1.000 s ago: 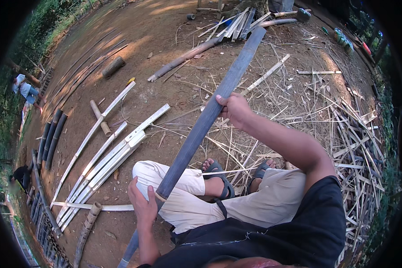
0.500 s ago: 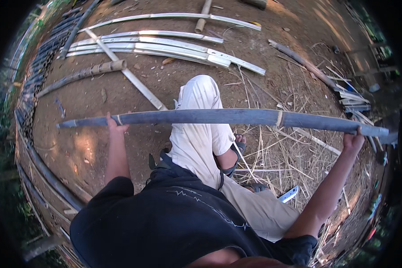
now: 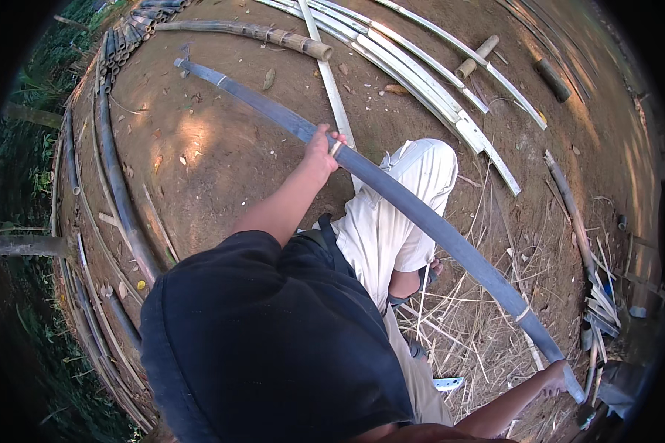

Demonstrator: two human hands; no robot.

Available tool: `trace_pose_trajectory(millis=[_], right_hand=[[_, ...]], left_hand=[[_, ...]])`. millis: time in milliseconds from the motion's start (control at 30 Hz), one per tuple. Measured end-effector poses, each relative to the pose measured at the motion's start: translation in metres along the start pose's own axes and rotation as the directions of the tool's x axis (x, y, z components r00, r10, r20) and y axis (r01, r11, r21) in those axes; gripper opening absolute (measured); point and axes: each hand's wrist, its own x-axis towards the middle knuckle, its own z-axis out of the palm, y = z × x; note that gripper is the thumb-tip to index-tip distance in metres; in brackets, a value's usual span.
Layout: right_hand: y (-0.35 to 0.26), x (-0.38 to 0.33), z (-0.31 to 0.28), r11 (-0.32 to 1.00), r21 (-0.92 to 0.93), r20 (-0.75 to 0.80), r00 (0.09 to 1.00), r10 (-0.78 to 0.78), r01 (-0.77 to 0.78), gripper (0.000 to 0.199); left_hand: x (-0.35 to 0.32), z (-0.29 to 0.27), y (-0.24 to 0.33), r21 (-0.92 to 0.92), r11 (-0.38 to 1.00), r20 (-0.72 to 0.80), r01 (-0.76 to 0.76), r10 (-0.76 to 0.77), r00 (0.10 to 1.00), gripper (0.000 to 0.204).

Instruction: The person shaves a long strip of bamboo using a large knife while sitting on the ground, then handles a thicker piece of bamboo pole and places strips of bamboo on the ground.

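Note:
A long split bamboo strip (image 3: 430,218) with dark grey skin and pale nodes slants across my raised knee, from far left to near right. My left hand (image 3: 323,151) is closed round it beside a node, left of the knee. Close to its near right end, my right hand (image 3: 552,379) grips the strip, though the fingers are partly hidden. The far left end reaches past my left hand, over the dirt. Under the strip are my pale trousers (image 3: 377,244).
Ahead lie several pale split bamboo strips (image 3: 414,77) and a thick bamboo pole (image 3: 251,31). Dark bamboo poles (image 3: 125,37) are stacked far left. Thin bamboo shavings (image 3: 465,325) litter the ground by my feet, near a flat pale-blue piece with holes (image 3: 448,384).
The bamboo strip has swung from level to a steep slant, its left end farther away and its right end nearer. My left hand sits farther along it from the left end. The view has turned left.

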Motion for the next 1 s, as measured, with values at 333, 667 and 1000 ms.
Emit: trace_pose_trajectory(millis=[333,667,1000], right_hand=[[-0.119,-0.282,-0.109,0.128,0.614,0.532,-0.289,-0.796,0.779,0.061],[-0.079,-0.283,-0.079,0.092,0.665,0.322,-0.174,-0.930,0.741,0.035],[-0.051,-0.224,-0.076,0.083,0.600,0.414,-0.220,-0.883,0.796,0.037]], left_hand=[[-0.136,0.059,-0.129,0.117,0.966,0.077,0.232,-0.241,0.967,0.036],[-0.165,-0.002,-0.067,0.588,0.283,0.591,-0.758,0.490,0.641,0.080],[-0.097,0.082,0.097,-0.553,-0.650,0.804,-0.521,-0.581,-0.128,0.103]])
